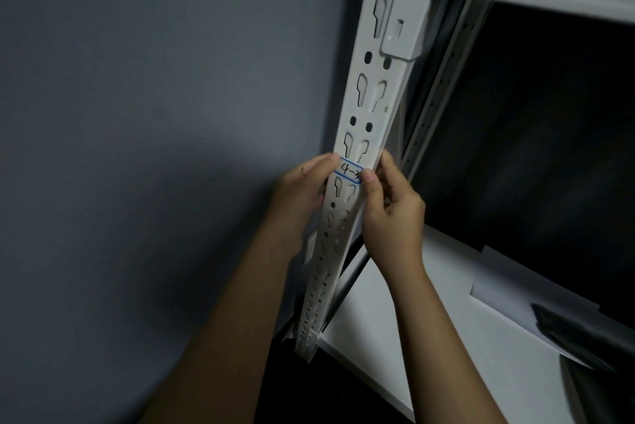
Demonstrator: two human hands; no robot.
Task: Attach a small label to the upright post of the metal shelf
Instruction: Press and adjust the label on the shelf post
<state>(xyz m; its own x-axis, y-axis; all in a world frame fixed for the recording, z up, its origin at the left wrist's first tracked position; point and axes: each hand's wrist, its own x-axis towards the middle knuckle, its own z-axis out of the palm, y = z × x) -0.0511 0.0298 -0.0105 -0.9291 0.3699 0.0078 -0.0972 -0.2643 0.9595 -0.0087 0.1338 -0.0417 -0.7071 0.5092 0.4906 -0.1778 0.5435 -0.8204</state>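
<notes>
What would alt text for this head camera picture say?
Two hands press a small blue-edged label onto a white slotted shelf post, the left hand at its left end, the right hand thumb on its right. A grey wall stands behind.

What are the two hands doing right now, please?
Left hand: thumb presses the label against the post.
Right hand: fingers curled round the post, thumb on the label's right end.

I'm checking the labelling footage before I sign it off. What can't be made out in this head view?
- White blue-bordered label: its right end, after "4-", is covered by the right hand thumb.
- Left hand: fingertips hidden behind the white slotted metal post.
- Dark object on the white shelf board: blurred, cut by the right edge.
</notes>
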